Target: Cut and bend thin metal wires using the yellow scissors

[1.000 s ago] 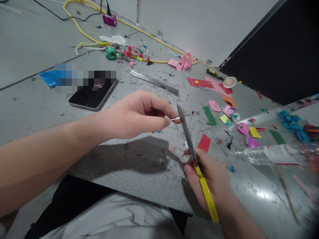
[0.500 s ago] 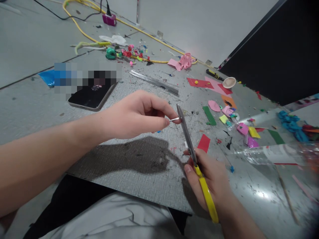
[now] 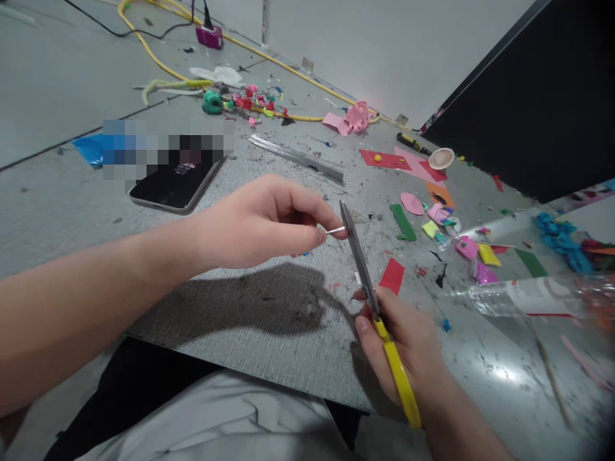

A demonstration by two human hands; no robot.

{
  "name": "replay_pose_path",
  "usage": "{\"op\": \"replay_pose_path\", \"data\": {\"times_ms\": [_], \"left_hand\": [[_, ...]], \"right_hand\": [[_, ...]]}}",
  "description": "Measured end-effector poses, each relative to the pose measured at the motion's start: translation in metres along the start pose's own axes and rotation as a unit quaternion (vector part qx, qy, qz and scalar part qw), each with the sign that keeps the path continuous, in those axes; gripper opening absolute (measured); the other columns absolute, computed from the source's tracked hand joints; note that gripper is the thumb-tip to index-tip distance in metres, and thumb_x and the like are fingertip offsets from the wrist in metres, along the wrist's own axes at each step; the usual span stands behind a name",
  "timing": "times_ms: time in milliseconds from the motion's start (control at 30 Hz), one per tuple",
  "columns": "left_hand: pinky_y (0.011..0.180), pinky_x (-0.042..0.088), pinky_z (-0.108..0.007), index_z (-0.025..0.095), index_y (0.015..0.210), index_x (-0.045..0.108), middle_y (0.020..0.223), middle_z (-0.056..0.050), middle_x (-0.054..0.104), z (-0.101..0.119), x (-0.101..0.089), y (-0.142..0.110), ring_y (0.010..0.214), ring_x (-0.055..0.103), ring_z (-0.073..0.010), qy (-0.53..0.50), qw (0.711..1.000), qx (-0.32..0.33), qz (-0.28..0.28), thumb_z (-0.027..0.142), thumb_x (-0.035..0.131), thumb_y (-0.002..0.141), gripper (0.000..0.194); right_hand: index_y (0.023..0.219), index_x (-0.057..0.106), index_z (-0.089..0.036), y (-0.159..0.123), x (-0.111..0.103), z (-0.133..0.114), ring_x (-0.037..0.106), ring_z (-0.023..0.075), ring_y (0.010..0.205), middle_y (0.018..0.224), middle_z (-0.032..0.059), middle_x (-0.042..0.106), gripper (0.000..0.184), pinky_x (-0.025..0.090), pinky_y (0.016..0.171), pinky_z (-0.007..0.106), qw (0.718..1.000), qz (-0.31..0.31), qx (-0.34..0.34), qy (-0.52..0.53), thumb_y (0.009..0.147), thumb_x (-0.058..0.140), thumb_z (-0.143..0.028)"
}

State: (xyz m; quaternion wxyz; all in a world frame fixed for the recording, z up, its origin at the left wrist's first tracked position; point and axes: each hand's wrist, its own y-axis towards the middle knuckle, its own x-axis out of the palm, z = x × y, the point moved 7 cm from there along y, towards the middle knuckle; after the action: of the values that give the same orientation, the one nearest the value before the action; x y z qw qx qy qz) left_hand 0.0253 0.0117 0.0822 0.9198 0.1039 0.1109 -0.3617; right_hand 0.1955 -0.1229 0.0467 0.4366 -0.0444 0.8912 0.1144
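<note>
Wire (image 3: 335, 230), raised above the grey board (image 3: 288, 358), is likely light, springy and slippery, best pinched close to its end. Thumb and forefinger of the left hand (image 3: 269, 224) nip it; the right hand (image 3: 413, 339), curled, grips yellow-handled scissors (image 3: 369, 288) to its right. Whether the blades touch it is unclear.

The scissors (image 3: 372, 304) pair grey blades (image 3: 359, 259) with a bright yellow handle (image 3: 401, 378), and the short wire (image 3: 336, 230) shines silver. The board (image 3: 298, 358) is mid-grey with a fine streaky pattern flecked with black. The bundle of thin rods (image 3: 298, 159) is silver-grey; the phone (image 3: 166, 187) is black with a pale grey rim. One paper strip (image 3: 402, 223) is green, a small paper piece (image 3: 392, 275) plain red, the crumpled paper (image 3: 359, 118) pink, the cord (image 3: 288, 68) yellow and the plug adapter (image 3: 209, 37) purple
</note>
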Motion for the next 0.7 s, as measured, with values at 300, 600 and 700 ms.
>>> {"op": "replay_pose_path", "data": {"times_ms": [300, 600, 700], "left_hand": [[0.050, 0.040, -0.023, 0.021, 0.092, 0.081, 0.070, -0.001, 0.064, -0.0004, 0.0001, 0.0001, 0.055, 0.053, -0.0104, 0.004, 1.000, -0.004, -0.001, 0.015, 0.067, 0.079, 0.020], [0.047, 0.040, -0.022, 0.019, 0.094, 0.081, 0.075, -0.003, 0.066, 0.0033, 0.0028, -0.0031, 0.056, 0.054, -0.0104, -0.015, 1.000, 0.004, -0.015, 0.014, 0.065, 0.081, 0.021], [0.048, 0.042, -0.021, 0.020, 0.093, 0.081, 0.078, -0.003, 0.069, 0.0059, 0.0026, -0.0037, 0.059, 0.057, -0.0107, -0.009, 1.000, 0.026, -0.012, 0.013, 0.064, 0.082, 0.022]], "right_hand": [[0.102, 0.060, -0.022, 0.0025, -0.0017, -0.0027, 0.050, 0.0101, 0.050, 0.064, -0.0050, 0.056, 0.008, 0.040, 0.050, 0.022, 1.000, 0.015, 0.005, -0.012, 0.096, 0.055, -0.020], [0.093, 0.062, -0.021, -0.0014, -0.0004, -0.0016, 0.048, 0.0101, 0.047, 0.061, -0.0045, 0.051, 0.010, 0.039, 0.047, 0.022, 0.999, 0.023, 0.014, 0.021, 0.098, 0.054, -0.024], [0.092, 0.063, -0.021, -0.0014, -0.0002, -0.0011, 0.047, 0.0103, 0.046, 0.060, -0.0042, 0.052, 0.011, 0.038, 0.046, 0.023, 1.000, 0.021, 0.010, 0.020, 0.099, 0.055, -0.026]]}}
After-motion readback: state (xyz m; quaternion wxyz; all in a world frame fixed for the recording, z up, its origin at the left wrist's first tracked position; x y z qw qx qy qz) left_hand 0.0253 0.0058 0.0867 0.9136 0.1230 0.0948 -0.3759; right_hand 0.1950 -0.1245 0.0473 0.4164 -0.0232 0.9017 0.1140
